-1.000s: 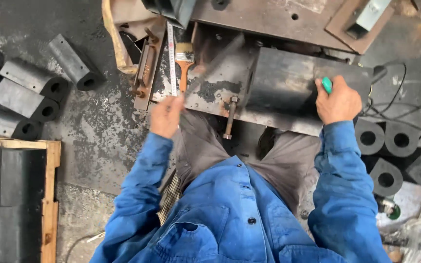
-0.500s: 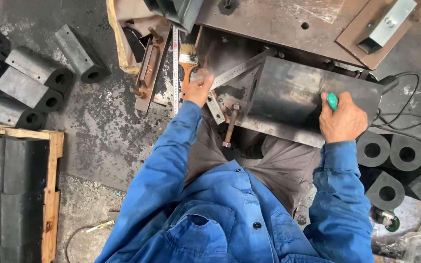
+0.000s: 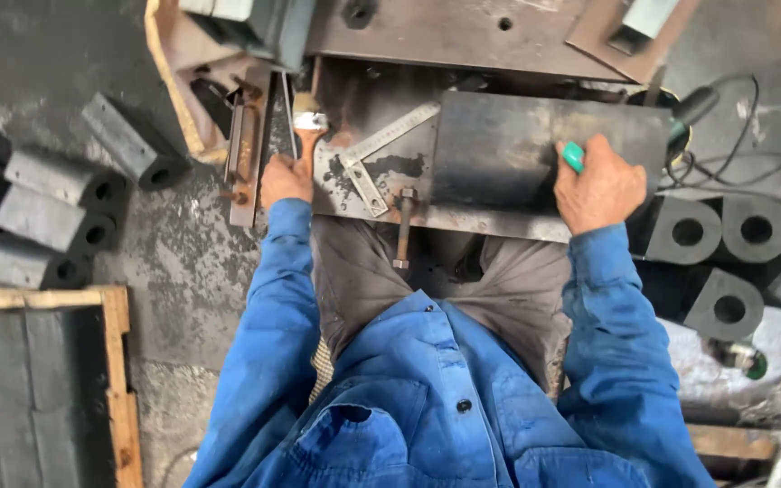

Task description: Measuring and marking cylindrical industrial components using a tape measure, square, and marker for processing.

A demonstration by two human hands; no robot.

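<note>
Paintbrush (image 3: 307, 126) at bench's left edge, left hand (image 3: 286, 179) closed round its handle | dark slab (image 3: 535, 149) flat on steel bench (image 3: 463, 36) | right hand (image 3: 600, 185) gripping green marker (image 3: 573, 156) on slab | risk: unclamped slab may slide.

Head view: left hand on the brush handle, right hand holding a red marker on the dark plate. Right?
Not quite. In the head view the marker in the right hand is green, not red. The left hand is on the brush handle, and the right rests on the dark plate.
</note>
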